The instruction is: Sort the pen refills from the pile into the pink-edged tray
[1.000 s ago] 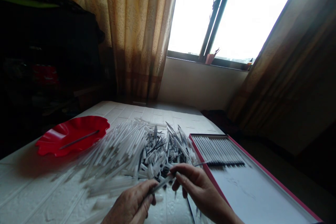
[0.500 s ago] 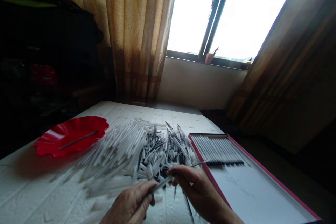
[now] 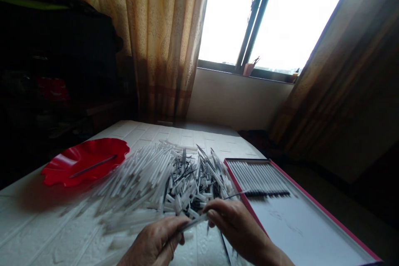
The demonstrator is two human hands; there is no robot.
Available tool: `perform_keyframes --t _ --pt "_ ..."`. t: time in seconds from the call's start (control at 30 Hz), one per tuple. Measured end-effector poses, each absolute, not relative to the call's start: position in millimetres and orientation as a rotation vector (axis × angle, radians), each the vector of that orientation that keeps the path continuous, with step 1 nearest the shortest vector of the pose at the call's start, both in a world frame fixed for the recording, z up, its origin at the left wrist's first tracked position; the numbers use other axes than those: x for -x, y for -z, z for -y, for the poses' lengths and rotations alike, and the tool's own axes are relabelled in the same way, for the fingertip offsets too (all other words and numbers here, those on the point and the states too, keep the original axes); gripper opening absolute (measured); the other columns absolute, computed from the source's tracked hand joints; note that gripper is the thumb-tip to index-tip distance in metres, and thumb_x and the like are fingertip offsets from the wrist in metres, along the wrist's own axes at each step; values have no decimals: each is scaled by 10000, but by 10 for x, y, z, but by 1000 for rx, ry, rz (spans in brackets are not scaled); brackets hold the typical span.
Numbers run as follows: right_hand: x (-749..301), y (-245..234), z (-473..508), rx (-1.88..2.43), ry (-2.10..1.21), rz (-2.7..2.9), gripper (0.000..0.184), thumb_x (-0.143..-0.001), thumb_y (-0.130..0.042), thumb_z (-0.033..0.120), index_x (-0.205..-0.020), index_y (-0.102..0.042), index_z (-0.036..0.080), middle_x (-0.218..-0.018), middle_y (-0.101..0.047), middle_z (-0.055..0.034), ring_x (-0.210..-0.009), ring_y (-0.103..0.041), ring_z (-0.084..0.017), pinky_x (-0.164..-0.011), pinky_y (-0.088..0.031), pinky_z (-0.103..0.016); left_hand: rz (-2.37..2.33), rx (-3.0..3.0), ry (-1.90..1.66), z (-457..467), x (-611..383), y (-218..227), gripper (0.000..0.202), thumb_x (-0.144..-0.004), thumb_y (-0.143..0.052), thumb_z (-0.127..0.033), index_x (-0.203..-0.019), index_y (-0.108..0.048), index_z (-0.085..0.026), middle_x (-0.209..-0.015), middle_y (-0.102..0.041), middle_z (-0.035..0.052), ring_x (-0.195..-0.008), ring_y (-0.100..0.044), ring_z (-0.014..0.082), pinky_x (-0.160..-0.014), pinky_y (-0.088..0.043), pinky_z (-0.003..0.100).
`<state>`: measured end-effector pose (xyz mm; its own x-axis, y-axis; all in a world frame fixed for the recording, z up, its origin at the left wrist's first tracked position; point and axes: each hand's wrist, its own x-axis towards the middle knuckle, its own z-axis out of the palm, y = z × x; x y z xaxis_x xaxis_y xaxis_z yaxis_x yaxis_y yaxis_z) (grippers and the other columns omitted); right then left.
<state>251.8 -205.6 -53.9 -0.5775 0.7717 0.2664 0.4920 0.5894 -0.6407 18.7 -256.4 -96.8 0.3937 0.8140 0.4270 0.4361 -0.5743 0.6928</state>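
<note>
My left hand (image 3: 157,239) is closed, its thumb and fingers pinching the near end of a translucent greyish pen tube (image 3: 195,222). At the tube's far end, the fingers of my right hand (image 3: 232,224) close on it. Beyond the right hand a thin dark rod (image 3: 235,195) points toward the box; I cannot tell whether that hand holds it. Just past my hands lies a heap of black-and-clear pen refills (image 3: 183,166) mixed with short clear caps. Left of the heap are many clear pen tubes (image 3: 146,164), laid loosely side by side.
A red wavy-edged dish (image 3: 59,167) holding one dark stick (image 3: 93,166) stands at left on the white brick-patterned table (image 3: 37,220). At right, a shallow red-edged box (image 3: 330,220) contains a row of white pens with black ends (image 3: 260,176). Curtains and a window are behind.
My right hand has shifted slightly right and down, and more of the tube shows between my hands. The left hand has barely moved.
</note>
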Motion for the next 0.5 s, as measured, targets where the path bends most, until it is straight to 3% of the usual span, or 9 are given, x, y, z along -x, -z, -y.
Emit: perform_keyframes --t 0.1,0.2,0.4,0.5 --pt "-2507 512 2071 1047 -609 2340 336 -970 -436 317 -746 -651 188 -639 -685 -26 -580 -642 -146 -569 -406 -230 -1046 -2207 -1093 2567 -186 962 449 -881 -436 -45 -1229 -612 -267 -861 -722 -3 -557 -604 95 -527 -494 132" --pt "-2489 512 2077 1066 -575 2364 394 -973 -408 332 -628 -541 197 -592 -637 -13 -542 -601 -126 -546 -357 -221 -1012 -2214 -1108 2574 -181 950 420 -883 -439 -47 -1190 -624 -265 -859 -730 5 -571 -616 102 -536 -494 135" --pt "-2491 595 2056 1038 -638 2352 475 -967 -394 397 -551 -243 221 -486 -240 79 -433 -250 -75 -446 -181 -238 -936 -2255 -1103 2592 -161 923 432 -913 -457 -76 -1248 -607 -305 -832 -714 -6 -581 -612 110 -570 -494 148" --pt "-2500 639 2043 1020 -749 2303 534 -966 -412 466 -547 -187 221 -527 -150 82 -466 -170 -80 -440 -149 -243 -927 -2238 -1089 2588 -161 906 452 -936 -457 -90 -1299 -584 -328 -862 -710 -2 -617 -626 114 -597 -505 154"
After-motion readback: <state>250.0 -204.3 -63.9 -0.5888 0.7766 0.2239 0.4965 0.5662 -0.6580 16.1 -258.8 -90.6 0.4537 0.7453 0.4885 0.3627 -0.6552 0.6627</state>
